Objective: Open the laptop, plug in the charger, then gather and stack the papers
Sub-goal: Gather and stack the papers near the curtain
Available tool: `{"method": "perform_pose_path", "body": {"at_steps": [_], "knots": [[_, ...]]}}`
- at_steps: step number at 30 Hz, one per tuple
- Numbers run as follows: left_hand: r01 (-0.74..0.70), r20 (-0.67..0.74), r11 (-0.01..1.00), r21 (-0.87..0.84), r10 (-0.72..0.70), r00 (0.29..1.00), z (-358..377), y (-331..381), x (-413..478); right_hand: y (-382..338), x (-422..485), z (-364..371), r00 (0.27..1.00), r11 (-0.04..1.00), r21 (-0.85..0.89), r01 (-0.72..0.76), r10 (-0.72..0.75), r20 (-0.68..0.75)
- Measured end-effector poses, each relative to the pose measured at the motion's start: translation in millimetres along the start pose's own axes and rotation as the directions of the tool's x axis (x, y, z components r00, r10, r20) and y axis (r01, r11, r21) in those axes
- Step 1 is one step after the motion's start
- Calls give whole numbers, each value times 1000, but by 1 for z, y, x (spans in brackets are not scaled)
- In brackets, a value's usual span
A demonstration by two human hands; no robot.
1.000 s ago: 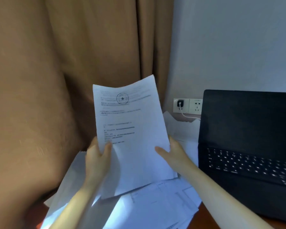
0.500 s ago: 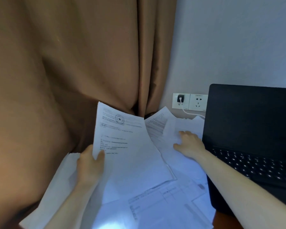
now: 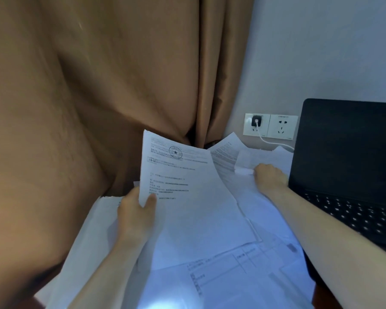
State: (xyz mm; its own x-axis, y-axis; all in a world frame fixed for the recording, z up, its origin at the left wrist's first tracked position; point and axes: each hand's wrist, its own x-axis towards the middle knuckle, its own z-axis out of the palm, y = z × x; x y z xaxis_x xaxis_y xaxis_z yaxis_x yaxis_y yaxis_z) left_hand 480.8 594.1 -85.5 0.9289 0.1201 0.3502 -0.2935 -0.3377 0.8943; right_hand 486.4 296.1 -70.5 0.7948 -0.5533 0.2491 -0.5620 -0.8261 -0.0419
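My left hand (image 3: pixel 135 214) grips a stamped printed sheet (image 3: pixel 183 197) by its left edge, thumb on top, holding it tilted above the desk. More white papers (image 3: pixel 221 279) lie scattered underneath. My right hand (image 3: pixel 270 177) reaches to the back of the desk and pinches the edge of a small folded paper (image 3: pixel 254 160) beside the laptop. The black laptop (image 3: pixel 348 152) stands open at the right with a dark screen. A black charger plug (image 3: pixel 256 121) sits in the wall socket, and its white cable (image 3: pixel 274 142) runs toward the laptop.
A brown curtain (image 3: pixel 98 97) hangs close along the left and back. A second wall socket (image 3: pixel 281 128) is free beside the plugged one. A sliver of the wooden desk edge (image 3: pixel 325 297) shows at the bottom right.
My right hand let go of the stamped sheet and moved back right to the small paper by the laptop. My left hand lowered the sheet.
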Motion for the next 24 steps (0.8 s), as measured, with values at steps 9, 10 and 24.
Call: {"method": "perform_pose_path", "body": {"at_steps": [9, 10, 24], "knots": [[137, 128, 990, -20, -133, 983, -9, -5, 10, -35, -49, -9, 752, 784, 317, 534, -268, -603], [156, 157, 987, -31, -149, 976, -12, -4, 10, -37, -59, -11, 717, 702, 342, 625, -343, -607], [368, 332, 914, -172, -298, 895, -27, 15, -5, 7, -99, -21, 951, 243, 963, 113, -306, -35]]}}
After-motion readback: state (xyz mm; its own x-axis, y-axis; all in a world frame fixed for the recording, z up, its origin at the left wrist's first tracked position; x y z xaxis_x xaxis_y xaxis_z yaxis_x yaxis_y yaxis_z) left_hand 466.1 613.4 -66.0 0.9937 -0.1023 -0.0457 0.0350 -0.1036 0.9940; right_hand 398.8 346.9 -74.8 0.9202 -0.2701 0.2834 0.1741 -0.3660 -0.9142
